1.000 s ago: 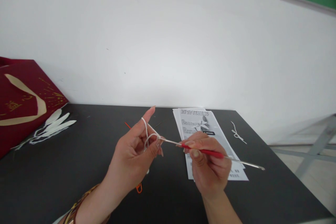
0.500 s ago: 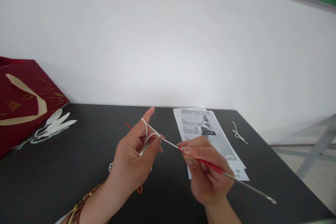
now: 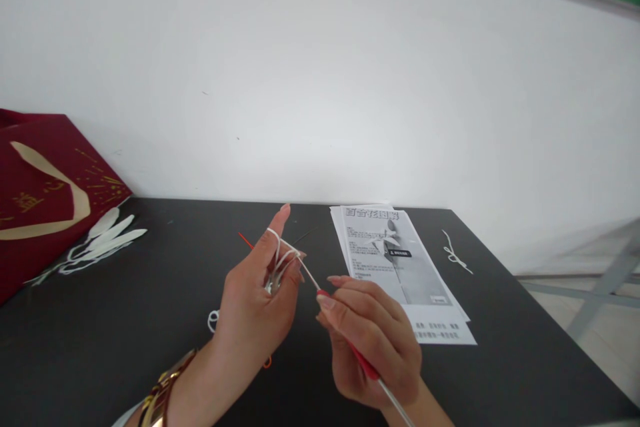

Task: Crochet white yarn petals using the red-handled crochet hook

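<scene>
White yarn (image 3: 278,250) loops over the raised index finger of my left hand (image 3: 260,297), whose thumb and other fingers pinch the small worked end. My right hand (image 3: 373,340) grips a crochet hook (image 3: 366,365) by its red handle, pen-fashion. The hook's thin metal tip reaches up and left to the yarn at my left fingertips; its other metal end slants down toward the bottom edge. My left fingers partly hide the stitches. A white yarn loop (image 3: 213,321) lies on the table beside my left wrist.
Printed sheets (image 3: 425,287) lie on the dark table (image 3: 505,340) behind my right hand. A short knotted white string (image 3: 454,257) is further right. White petal-shaped pieces (image 3: 107,240) rest at left by a red bag (image 3: 40,180). Orange items (image 3: 267,361) show partly around my left hand.
My right hand has moved left and lower, turning the hook to a steeper slant. My left hand stays nearly in place, its index finger tilting slightly, with the yarn still looped over it.
</scene>
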Demonstrator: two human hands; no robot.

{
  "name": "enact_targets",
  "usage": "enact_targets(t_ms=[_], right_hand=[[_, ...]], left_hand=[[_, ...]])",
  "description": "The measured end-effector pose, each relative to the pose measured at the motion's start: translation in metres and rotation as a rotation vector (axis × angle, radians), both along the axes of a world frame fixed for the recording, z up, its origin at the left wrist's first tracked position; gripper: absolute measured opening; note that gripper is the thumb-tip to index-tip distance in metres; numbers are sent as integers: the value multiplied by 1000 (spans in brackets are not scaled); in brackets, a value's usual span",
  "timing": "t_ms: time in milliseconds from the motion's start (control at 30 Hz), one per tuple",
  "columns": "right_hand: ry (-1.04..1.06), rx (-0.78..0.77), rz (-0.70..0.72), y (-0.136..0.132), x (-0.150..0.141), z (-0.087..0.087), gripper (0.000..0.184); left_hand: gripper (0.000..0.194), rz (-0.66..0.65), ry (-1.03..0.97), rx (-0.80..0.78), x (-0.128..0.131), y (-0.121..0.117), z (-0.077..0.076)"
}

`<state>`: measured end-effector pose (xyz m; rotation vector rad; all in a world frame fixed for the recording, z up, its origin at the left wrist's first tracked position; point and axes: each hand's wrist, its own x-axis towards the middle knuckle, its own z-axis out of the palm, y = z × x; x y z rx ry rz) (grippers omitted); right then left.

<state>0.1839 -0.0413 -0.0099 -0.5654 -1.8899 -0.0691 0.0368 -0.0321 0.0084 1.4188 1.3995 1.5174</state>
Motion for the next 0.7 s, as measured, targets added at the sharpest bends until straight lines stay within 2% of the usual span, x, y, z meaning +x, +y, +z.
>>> enact_targets(t_ms=[133,367,533,600,700], right_hand=[[160,-116,12,2,-1,0,40],[376,-306,82,4,-3,-10,39],[266,-254,51,6,-4,-8,37],[222,-218,46,7,-3,-7,36],[266,-238,52,9,-2,-8,35]], left_hand=[[62,-21,-106,0,-1,2,1],[69,-122,-368,-145,-8,6,3],[76,-161,-488,-233,-5,6,3],[78,-152,-476,-216,-3,6,4],[76,-117,-431,-152,-3,7,5]])
